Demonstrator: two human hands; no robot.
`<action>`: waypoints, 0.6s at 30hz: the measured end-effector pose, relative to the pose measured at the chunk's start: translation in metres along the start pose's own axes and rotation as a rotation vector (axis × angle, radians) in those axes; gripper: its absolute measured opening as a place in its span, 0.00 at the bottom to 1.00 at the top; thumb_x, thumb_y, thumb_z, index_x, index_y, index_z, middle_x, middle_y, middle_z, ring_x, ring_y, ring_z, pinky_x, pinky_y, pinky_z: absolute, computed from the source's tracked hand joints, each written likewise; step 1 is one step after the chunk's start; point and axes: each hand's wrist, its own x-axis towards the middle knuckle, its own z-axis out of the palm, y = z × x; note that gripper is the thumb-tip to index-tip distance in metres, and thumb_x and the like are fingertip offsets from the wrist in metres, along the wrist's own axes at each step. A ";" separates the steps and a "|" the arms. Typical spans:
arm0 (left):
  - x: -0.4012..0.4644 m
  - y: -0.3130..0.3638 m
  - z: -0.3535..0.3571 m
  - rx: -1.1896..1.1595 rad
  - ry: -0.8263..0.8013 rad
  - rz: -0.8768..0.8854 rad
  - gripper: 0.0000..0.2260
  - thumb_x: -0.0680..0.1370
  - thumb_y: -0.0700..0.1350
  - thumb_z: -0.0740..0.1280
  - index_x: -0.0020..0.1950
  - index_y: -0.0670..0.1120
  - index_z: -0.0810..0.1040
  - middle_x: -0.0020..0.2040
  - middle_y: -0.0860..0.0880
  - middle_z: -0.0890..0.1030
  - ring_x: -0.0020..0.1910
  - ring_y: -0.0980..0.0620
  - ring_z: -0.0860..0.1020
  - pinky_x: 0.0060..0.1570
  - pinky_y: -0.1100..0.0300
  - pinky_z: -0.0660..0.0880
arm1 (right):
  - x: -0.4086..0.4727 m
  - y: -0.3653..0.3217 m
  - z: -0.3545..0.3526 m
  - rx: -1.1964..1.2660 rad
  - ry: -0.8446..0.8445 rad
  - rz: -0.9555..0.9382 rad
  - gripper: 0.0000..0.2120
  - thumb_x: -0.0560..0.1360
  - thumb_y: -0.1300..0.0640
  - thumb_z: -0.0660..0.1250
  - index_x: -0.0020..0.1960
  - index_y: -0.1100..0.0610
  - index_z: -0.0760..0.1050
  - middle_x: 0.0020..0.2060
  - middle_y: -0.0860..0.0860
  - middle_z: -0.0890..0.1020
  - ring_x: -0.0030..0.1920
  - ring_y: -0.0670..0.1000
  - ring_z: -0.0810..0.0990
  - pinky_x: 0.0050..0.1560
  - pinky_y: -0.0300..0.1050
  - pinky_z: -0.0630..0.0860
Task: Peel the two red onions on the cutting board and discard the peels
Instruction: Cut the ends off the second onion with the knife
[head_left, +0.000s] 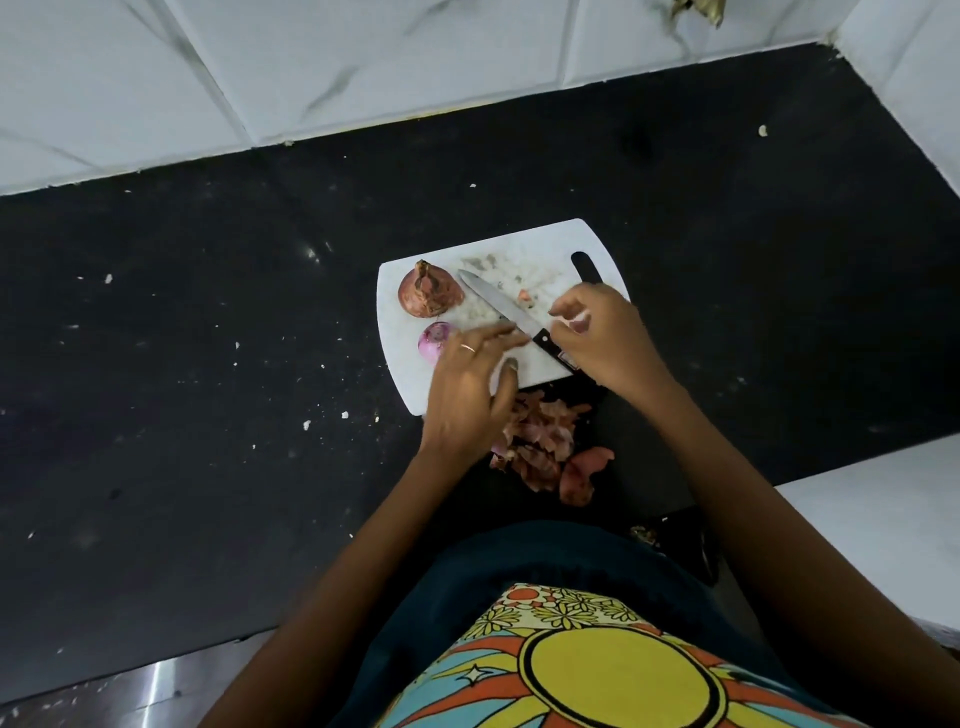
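One onion peeled, one still in its skin; both sit at the far-left end of the cutting board (415, 384).

I read the left hand (467, 387) as open, fingers extended over the board beside the peeled onion (435, 340) and holding nothing. The right hand (605, 338) has its fingers loosely curled above the knife (511, 317); I cannot tell whether it pinches a scrap. The unpeeled onion (430, 290) should be firm and light, its papery skin brittle; I would take hold at the dry stem tip. The peels (540, 441) are piled on the counter (208, 364), touching the board's near edge.
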 end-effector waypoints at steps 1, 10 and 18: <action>0.005 -0.001 -0.003 -0.006 0.037 -0.019 0.13 0.78 0.41 0.62 0.61 0.44 0.79 0.63 0.45 0.77 0.64 0.50 0.71 0.65 0.58 0.66 | 0.004 -0.008 0.003 0.067 0.005 -0.045 0.04 0.73 0.62 0.67 0.48 0.57 0.78 0.47 0.51 0.78 0.43 0.45 0.77 0.48 0.38 0.75; 0.048 -0.038 -0.027 0.069 0.149 -0.298 0.19 0.75 0.36 0.64 0.66 0.42 0.75 0.71 0.42 0.69 0.68 0.43 0.68 0.65 0.57 0.70 | 0.040 -0.033 0.037 -0.049 -0.090 -0.116 0.15 0.75 0.62 0.64 0.61 0.58 0.76 0.57 0.55 0.76 0.57 0.54 0.76 0.58 0.48 0.73; 0.068 -0.045 -0.033 0.089 0.023 -0.411 0.23 0.74 0.38 0.68 0.70 0.48 0.73 0.66 0.43 0.74 0.65 0.47 0.72 0.57 0.60 0.70 | 0.057 -0.054 0.066 0.076 -0.283 -0.133 0.20 0.78 0.65 0.62 0.70 0.60 0.69 0.65 0.56 0.76 0.64 0.54 0.74 0.66 0.48 0.69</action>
